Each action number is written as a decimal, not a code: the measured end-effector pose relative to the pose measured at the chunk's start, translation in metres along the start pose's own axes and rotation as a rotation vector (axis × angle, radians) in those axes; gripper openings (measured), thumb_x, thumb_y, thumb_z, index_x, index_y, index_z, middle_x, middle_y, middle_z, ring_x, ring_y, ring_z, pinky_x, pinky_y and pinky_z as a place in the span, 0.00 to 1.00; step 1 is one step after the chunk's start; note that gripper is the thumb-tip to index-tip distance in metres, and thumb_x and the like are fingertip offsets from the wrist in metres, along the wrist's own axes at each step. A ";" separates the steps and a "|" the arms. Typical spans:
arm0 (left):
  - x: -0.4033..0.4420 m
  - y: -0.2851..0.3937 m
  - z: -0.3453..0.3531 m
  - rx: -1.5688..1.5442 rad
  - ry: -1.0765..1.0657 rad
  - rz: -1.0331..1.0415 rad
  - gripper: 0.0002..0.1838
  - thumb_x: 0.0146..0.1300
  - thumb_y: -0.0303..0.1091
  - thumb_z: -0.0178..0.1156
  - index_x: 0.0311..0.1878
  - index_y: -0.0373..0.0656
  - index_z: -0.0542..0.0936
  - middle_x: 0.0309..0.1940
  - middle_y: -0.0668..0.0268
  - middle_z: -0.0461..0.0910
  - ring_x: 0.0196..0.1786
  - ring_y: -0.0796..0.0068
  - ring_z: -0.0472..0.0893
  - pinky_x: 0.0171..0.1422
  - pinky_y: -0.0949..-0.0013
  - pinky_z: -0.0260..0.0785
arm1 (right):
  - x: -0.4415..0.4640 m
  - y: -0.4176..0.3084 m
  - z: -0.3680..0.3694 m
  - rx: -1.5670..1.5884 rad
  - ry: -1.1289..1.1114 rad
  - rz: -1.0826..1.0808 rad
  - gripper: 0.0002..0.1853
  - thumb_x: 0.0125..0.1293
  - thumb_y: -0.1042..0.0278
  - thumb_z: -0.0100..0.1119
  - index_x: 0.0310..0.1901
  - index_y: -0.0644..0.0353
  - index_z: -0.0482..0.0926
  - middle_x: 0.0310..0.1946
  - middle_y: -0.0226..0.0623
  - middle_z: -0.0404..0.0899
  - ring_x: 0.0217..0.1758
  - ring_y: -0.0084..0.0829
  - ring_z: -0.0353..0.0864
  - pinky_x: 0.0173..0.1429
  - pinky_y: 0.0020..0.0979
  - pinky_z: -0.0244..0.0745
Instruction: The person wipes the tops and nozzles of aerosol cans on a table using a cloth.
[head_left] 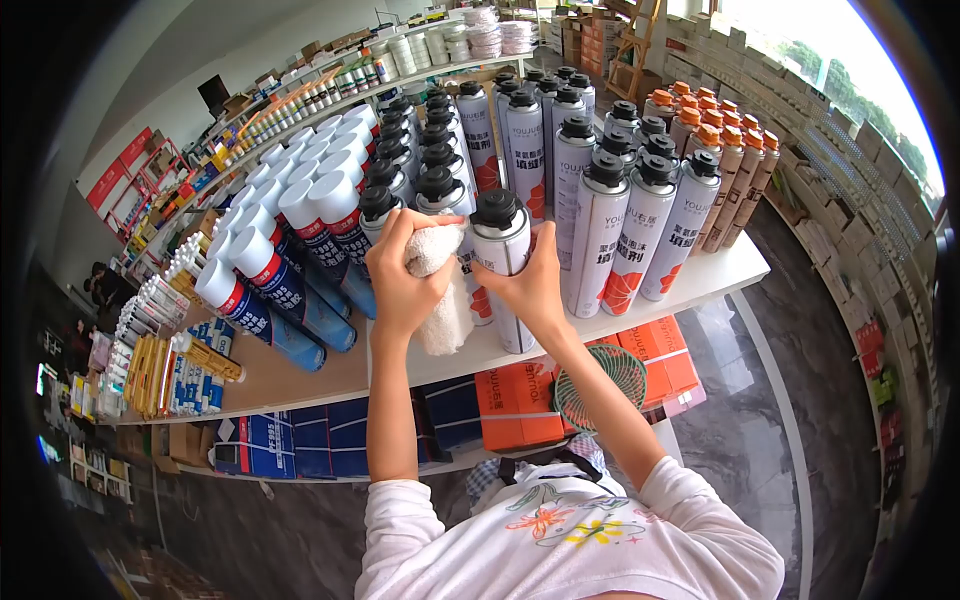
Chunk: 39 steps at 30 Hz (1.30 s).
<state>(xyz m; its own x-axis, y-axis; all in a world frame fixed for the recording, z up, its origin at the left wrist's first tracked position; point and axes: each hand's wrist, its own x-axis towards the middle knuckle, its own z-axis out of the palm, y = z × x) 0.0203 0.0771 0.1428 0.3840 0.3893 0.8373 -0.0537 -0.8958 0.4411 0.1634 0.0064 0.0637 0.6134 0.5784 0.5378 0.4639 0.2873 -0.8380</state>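
Head view: my left hand [402, 280] is clutching a crumpled white cloth [445, 322]; my right hand [532, 285] is clasping a tall, white, black-capped cylindrical can [503, 248] near the white tabletop's [728, 264] front edge. Keeping it steady—and the cloth's strokes light—should avoid toppling nearby matching cans [598, 245].

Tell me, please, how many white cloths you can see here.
1: the bunched white cloth is in the left hand, beside the black-capped sealant can in the right hand. Others may be hidden.
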 end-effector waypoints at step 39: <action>-0.028 0.015 0.027 0.054 0.196 0.273 0.18 0.42 0.15 0.68 0.39 0.37 0.78 0.40 0.58 0.85 0.42 0.59 0.83 0.50 0.63 0.76 | 0.016 0.018 -0.045 0.285 -0.367 0.047 0.46 0.48 0.57 0.85 0.64 0.61 0.65 0.56 0.45 0.79 0.60 0.33 0.78 0.65 0.37 0.72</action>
<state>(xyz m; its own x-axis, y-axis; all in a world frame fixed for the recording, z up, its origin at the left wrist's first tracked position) 0.0333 0.0467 0.1173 0.1778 0.1629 0.9705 -0.0794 -0.9806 0.1791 0.2105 -0.0138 0.0616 0.3386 0.8131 0.4736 0.2152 0.4230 -0.8802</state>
